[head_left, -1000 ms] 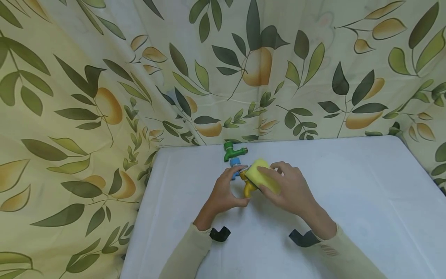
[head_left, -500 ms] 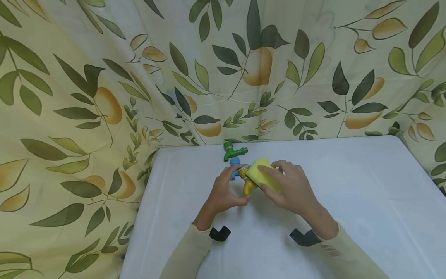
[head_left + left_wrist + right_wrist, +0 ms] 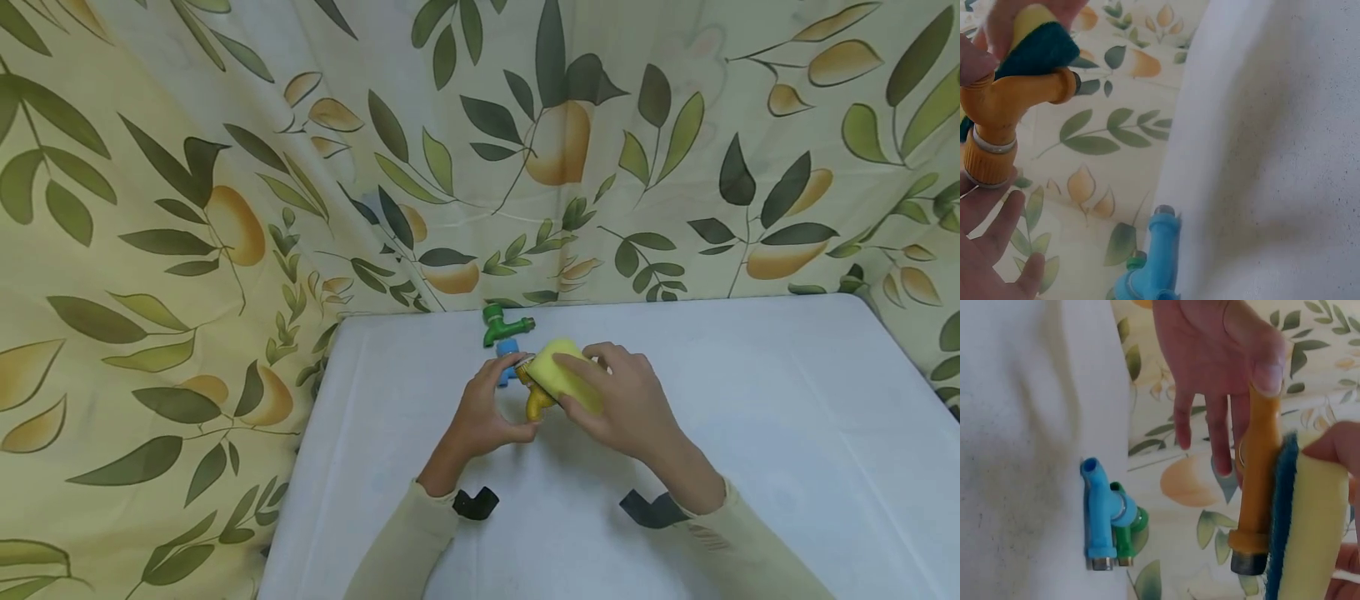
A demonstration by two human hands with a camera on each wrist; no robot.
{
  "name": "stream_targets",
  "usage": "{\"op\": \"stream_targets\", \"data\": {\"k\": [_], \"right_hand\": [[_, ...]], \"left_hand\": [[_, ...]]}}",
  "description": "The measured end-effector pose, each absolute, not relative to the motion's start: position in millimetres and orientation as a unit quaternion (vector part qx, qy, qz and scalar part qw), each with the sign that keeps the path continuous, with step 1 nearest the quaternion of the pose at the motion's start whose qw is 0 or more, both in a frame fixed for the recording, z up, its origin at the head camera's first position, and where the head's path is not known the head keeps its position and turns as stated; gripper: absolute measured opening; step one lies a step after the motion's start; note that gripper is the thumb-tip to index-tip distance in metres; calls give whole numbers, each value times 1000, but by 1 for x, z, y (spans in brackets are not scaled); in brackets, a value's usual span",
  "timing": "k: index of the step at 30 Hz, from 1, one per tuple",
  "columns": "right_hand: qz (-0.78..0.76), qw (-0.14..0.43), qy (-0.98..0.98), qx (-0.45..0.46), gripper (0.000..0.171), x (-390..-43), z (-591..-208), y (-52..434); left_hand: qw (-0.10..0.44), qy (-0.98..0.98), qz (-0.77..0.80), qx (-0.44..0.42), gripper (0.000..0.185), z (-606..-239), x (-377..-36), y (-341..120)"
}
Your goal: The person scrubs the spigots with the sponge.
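Observation:
Thumb and fingertips of my left hand (image 3: 483, 412) grip a yellow-orange plastic tap (image 3: 537, 405) by its two ends, held up above the table. The left wrist view shows the tap (image 3: 997, 103) with its ribbed knob near the fingers and the thumb on the opposite end. My right hand (image 3: 637, 412) pinches a yellow sponge (image 3: 566, 379) with a dark green scouring side (image 3: 1041, 53). In the right wrist view that scouring side (image 3: 1282, 506) lies right along the body of the tap (image 3: 1259, 462). The sponge hides part of the tap in the head view.
On the white table (image 3: 787, 433), a blue tap (image 3: 507, 350) lies just behind my left hand. Beyond it, a green tap (image 3: 504, 327) is near the back edge. A leaf-and-fruit patterned curtain (image 3: 637, 208) hangs behind and left. Black angled pieces (image 3: 476, 503) sit by both cuffs.
The sponge shifts slightly back and forth against the yellow tap, baring its knob half a second ago and covering more of it now. Both hands keep their holds.

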State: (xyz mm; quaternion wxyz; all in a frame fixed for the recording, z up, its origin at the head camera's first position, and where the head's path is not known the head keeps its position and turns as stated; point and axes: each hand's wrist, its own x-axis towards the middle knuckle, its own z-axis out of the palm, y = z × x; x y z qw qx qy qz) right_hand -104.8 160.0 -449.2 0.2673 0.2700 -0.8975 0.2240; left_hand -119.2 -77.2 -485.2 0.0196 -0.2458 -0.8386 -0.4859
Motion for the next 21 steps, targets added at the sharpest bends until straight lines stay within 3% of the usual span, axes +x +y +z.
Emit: {"op": "stream_targets", "data": {"k": [8,16,21], "right_hand": [[234,227,-900,290,51,-101,-445,153],[216,264,-900,272,48,-105,-445,159],[234,237,-900,280,50,-100,-442,153]], "left_hand": [[26,-837,-486,-248,89,-484,-120,-75],[21,-832,-501,-238,89,-482,-120,-76],[22,-827,-508,-242,89,-483,-121,-74]]}}
